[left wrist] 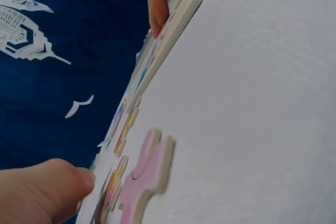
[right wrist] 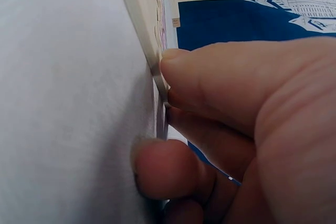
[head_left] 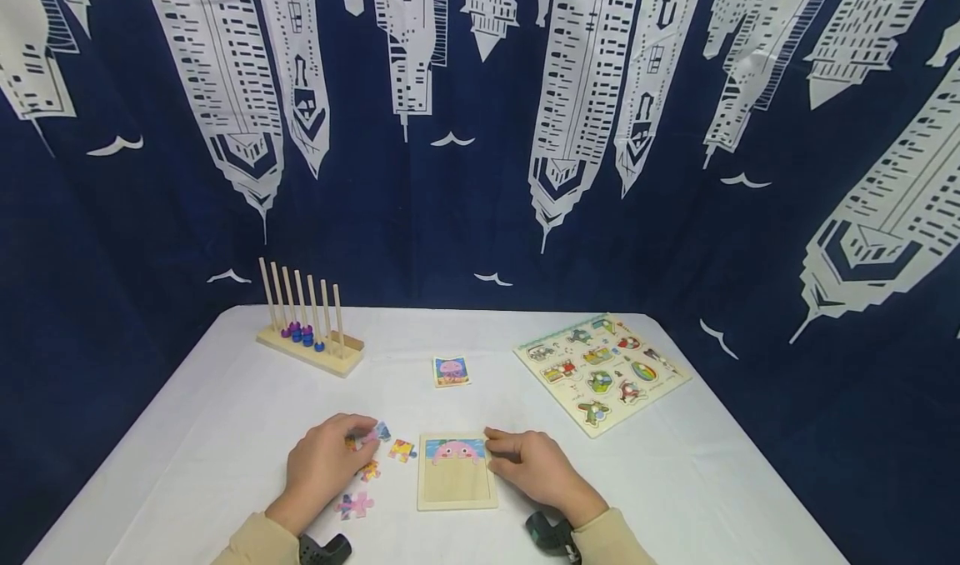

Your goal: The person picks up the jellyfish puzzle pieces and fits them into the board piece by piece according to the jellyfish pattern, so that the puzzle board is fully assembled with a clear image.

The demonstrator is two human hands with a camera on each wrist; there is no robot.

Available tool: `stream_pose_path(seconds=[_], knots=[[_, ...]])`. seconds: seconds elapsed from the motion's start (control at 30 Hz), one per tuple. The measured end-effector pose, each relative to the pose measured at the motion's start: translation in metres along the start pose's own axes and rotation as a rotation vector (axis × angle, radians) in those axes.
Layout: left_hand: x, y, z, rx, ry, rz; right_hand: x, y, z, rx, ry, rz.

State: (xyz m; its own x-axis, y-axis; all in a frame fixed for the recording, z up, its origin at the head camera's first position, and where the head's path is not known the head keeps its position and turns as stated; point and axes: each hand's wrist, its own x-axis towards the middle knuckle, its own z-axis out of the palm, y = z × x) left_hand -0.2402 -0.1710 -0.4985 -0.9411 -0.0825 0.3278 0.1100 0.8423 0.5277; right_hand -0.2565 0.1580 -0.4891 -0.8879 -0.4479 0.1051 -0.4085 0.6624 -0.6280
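Observation:
A shallow wooden puzzle board (head_left: pixel 457 487) lies in front of me, its top strip filled with a pink cartoon face on blue. My right hand (head_left: pixel 542 467) grips the board's upper right edge, thumb and fingertips at the corner. To the board's left, my left hand (head_left: pixel 324 458) bends over loose jigsaw pieces, with a pink-and-blue piece (head_left: pixel 383 431) at its thumb and fingertips; I cannot tell whether it is pinched. Near this hand lie a yellow-orange piece (head_left: pixel 402 450), another orange piece (head_left: pixel 371 471) and a pink piece (head_left: pixel 362 505). The left wrist view shows the thumb (left wrist: pixel 68 184) beside the pieces.
Behind the board lies a small picture card (head_left: pixel 451 372) with a pink figure. A wooden peg stand (head_left: pixel 311 352) with blue and purple beads is at the back left. At the back right sits a picture peg puzzle (head_left: pixel 600 373). A dark blue patterned curtain (head_left: pixel 420 215) hangs behind the white table.

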Motion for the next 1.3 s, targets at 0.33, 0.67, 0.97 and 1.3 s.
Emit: stream_pose_path(seconds=[0.33,0.67,0.97,1.3], knots=[[-0.006,0.006,-0.001,-0.111,-0.002,0.043,0.003,0.001,0.001,-0.01,-0.006,-0.008],[-0.019,0.035,0.002,-0.192,-0.031,0.22,-0.002,0.001,-0.001,-0.012,-0.006,0.004],[-0.02,0.068,0.016,-0.153,-0.182,0.42,0.0,-0.001,0.002,-0.005,-0.007,-0.012],[-0.009,0.085,0.042,-0.109,-0.309,0.389,0.001,0.001,0.0,-0.012,-0.012,-0.012]])
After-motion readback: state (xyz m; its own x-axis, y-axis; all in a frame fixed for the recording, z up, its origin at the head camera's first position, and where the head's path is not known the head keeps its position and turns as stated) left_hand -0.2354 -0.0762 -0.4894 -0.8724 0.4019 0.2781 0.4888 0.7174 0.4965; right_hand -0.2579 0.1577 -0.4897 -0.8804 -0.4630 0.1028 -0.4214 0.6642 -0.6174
